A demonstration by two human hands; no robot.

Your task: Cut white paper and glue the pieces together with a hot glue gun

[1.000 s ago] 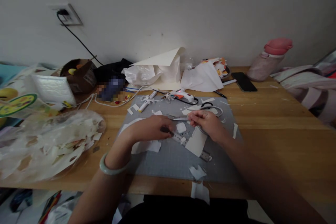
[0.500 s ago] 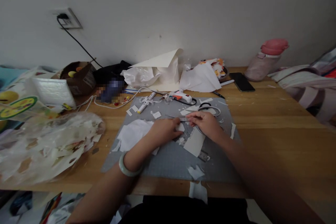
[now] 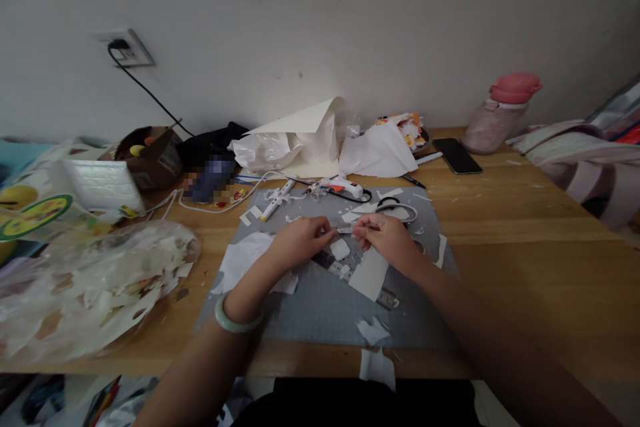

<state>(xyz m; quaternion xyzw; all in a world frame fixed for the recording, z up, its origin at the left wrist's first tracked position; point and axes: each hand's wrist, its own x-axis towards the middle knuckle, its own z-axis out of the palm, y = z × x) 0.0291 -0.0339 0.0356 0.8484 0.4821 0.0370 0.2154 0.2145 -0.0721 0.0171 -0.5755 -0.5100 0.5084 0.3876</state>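
Note:
My left hand [image 3: 303,240] is closed in a pinch at one end of a small thin pale piece [image 3: 345,230], whose kind I cannot make out. My right hand [image 3: 387,238] has its fingers curled at the other end. Just below them lies a rounded white paper piece [image 3: 340,249] on the grey cutting mat [image 3: 320,320]. A cream card piece [image 3: 369,275] covers part of a metal ruler [image 3: 388,298]. Behind my right hand are scissors [image 3: 407,212] with grey and black handles. White cloth or paper [image 3: 245,257] sits beside my left wrist.
A hot glue gun [image 3: 345,185] and a white pen-like cutter [image 3: 277,199] lie at the mat's back. A plastic bag of scraps [image 3: 100,287] fills the left. At the back right are a phone [image 3: 457,155] and a pink bottle [image 3: 497,117].
My left hand has shifted slightly left and up, uncovering the rounded paper piece and the ruler's dark end. My right hand stays nearly in place; the view has tilted slightly.

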